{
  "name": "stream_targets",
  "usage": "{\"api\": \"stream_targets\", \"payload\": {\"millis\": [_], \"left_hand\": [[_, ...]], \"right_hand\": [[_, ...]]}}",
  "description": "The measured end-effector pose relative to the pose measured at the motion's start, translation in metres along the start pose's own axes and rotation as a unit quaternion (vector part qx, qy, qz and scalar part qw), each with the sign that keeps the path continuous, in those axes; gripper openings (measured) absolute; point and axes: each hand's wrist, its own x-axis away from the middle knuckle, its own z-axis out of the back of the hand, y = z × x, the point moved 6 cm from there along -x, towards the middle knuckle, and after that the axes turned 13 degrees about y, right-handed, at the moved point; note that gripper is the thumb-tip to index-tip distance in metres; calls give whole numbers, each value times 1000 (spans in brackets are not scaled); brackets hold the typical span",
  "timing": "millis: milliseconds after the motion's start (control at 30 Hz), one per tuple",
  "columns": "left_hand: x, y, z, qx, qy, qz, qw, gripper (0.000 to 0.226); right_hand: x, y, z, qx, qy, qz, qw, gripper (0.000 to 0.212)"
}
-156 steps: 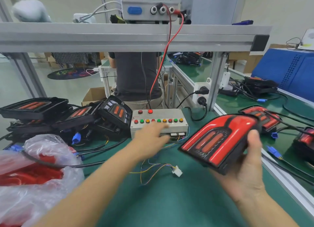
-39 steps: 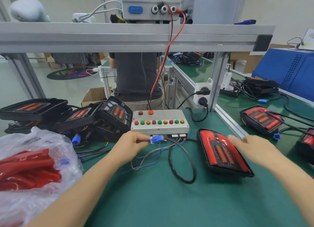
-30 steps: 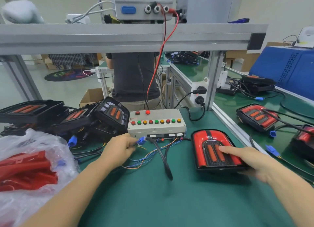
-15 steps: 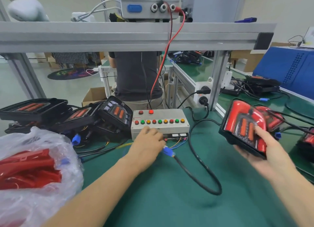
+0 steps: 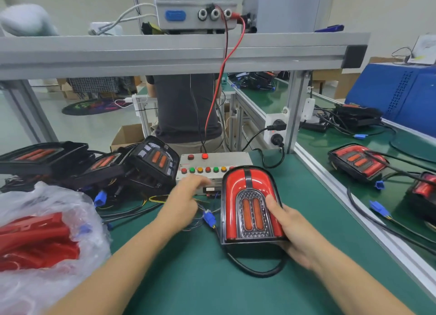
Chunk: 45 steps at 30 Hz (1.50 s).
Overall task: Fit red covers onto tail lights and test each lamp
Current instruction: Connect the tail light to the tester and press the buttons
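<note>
My right hand [image 5: 293, 232] grips a tail light with a red cover [image 5: 250, 201], thumb on its face, holding it tilted up above the green bench. Its black cable [image 5: 254, 268] loops below it and ends in a blue plug [image 5: 209, 219] lying beside the lamp. My left hand [image 5: 186, 200] reaches toward the grey test box [image 5: 240, 159], its fingers stretched out at the box's front edge below the row of coloured buttons. The hand looks blurred.
Several uncovered black tail lights [image 5: 151, 161] are piled at the left. A plastic bag of red covers [image 5: 40, 239] lies at front left. Covered lamps [image 5: 356, 161] sit on the neighbouring bench at right. A power supply [image 5: 195, 8] stands on the aluminium shelf, and a person sits behind.
My right hand has brought the tail light from the right toward the middle, turning its face to me. My left hand has left the blue plug and reached to the test box.
</note>
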Motion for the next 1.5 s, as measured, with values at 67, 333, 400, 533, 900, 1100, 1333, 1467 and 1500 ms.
{"api": "stream_targets", "payload": {"millis": [67,333,400,533,900,1100,1333,1467,1500], "left_hand": [[-8,-7,27,67,123,49,989,63],[-25,-19,18,-324,-13,13,946,57],[-27,-15,13,-381,-5,-6,924,56],[-29,-15,10,-410,14,-6,912,53],[-41,-15,15,-430,2,6,903,46],[-46,-16,16,-439,-9,13,898,44],[-38,-14,18,-409,25,57,910,48],[-19,15,-5,-371,84,-25,925,73],[-17,25,-17,-342,70,-42,936,80]], "right_hand": [[0,-2,3,-7,17,15,1000,47],[2,2,31,-16,105,36,994,60],[2,2,32,-7,109,46,993,61],[3,3,28,3,97,67,993,64],[-6,7,31,-81,93,59,991,63],[-10,7,32,-93,88,58,990,59],[-9,10,35,-98,92,39,990,52],[-6,12,40,-104,97,25,989,53],[-6,12,40,-105,99,23,989,53]]}}
